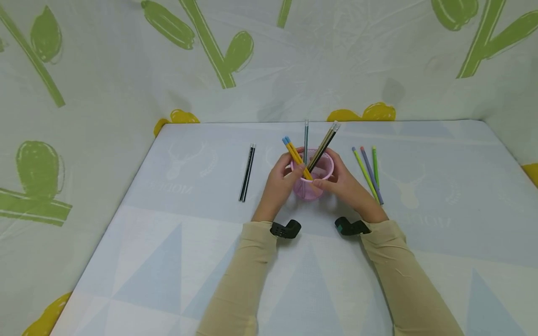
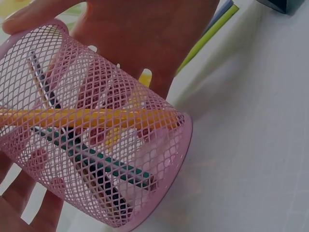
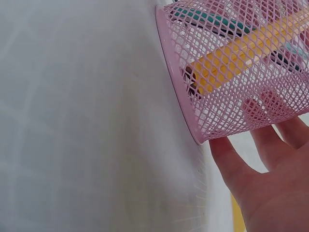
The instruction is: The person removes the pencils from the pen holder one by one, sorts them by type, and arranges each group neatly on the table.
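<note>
A pink mesh pencil cup [image 1: 308,190] stands between both hands at the middle of the table. My left hand [image 1: 278,183] grips its left side, thumb at the rim near the yellow pencils [image 1: 295,155]. From the right, my right hand [image 1: 348,184] holds the cup with its thumb on the front rim. The cup also contains a teal pencil [image 1: 306,135] and a leaning bunch of black and gold pencils [image 1: 325,144]. Through the mesh, the left wrist view shows the lower pencil ends close to the solid base rim [image 2: 186,150]. Whether the base touches the table, I cannot tell.
Two black pencils [image 1: 247,172] lie side by side left of the cup. Right of it lie a purple pencil [image 1: 371,173] and two green pencils [image 1: 364,170], partly behind the right forearm. A patterned cloth covers the table [image 1: 176,261]; a leaf-print curtain [image 1: 294,70] hangs behind.
</note>
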Demonstrator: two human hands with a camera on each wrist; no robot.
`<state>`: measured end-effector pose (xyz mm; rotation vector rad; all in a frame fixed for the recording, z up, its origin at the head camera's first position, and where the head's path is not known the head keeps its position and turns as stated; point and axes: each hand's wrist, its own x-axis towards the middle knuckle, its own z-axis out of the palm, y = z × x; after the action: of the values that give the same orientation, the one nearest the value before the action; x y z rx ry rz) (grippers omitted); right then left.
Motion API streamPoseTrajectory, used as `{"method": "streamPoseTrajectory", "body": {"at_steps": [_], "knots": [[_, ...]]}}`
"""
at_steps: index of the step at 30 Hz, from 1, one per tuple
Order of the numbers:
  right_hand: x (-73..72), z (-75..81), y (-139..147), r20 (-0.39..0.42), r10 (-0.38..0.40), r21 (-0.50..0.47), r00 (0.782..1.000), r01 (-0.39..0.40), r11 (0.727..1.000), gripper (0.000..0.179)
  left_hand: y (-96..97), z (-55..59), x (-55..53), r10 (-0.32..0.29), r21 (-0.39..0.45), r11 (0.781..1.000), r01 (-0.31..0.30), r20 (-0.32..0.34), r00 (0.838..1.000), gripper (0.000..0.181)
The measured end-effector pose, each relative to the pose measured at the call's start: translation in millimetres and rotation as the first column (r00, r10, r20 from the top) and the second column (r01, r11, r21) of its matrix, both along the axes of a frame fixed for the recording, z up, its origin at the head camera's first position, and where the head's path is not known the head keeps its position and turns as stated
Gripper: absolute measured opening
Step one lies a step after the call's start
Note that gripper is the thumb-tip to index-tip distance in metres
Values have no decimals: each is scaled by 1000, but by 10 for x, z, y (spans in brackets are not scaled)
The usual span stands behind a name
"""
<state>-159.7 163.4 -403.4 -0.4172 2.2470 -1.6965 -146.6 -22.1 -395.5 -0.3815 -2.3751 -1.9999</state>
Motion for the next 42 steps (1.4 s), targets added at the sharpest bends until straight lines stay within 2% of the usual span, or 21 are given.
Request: {"method": "streamPoseTrajectory", "body": {"at_steps": [5, 9, 14, 17, 20, 24, 28, 30, 32, 34, 37, 40, 42], "knots": [[54, 107, -24, -1, 16, -12, 1000, -16, 1000, 80, 17, -150, -82, -41, -46, 998, 39, -41, 998, 36], [99, 192, -41, -8, 27, -20, 1000, -27, 999, 80, 32, -151, -90, -32, -94, 995, 26, -62, 998, 39], [47, 98, -10, -7, 31, -41, 1000, -31, 999, 80, 23, -100, -89, 2, -107, 994, -9, -68, 998, 42], [1, 14, 6, -9, 22, -29, 1000, -22, 999, 80, -20, -43, -87, 19, -54, 998, -23, -82, 996, 41], [-21, -35, 10, -10, 13, -7, 1000, -13, 1000, 80, -87, 40, -75, 25, 50, 999, -20, -93, 995, 40], [-27, -41, 1, 4, 5, 11, 1000, -6, 1000, 82, -166, 223, -5, 72, 138, 989, -54, -124, 990, 39], [-27, -26, -1, 24, 1, 16, 1000, -1, 1000, 82, -235, 389, 65, 145, 246, 964, -103, -160, 977, 38], [-4, 27, -8, 34, 3, 18, 999, -4, 1000, 82, -279, 371, 32, 181, 330, 937, -115, -178, 967, 37], [-8, 28, -3, 37, 5, 14, 999, -6, 1000, 81, -316, 366, 6, 239, 406, 902, -144, -194, 951, 36], [-12, 22, 0, 40, 5, 14, 999, -6, 1000, 81, -349, 389, 1, 317, 452, 870, -197, -207, 925, 34], [-41, -36, 11, 39, 6, 4, 999, -7, 1000, 82, -391, 491, 51, 455, 485, 815, -316, -200, 867, 33], [-36, -41, 11, 41, 11, 3, 999, -11, 1000, 82, -442, 569, 103, 562, 497, 758, -422, -170, 809, 32], [-25, -35, 7, 44, 13, 4, 999, -13, 1000, 81, -480, 575, 112, 605, 507, 724, -468, -141, 783, 31]]}}
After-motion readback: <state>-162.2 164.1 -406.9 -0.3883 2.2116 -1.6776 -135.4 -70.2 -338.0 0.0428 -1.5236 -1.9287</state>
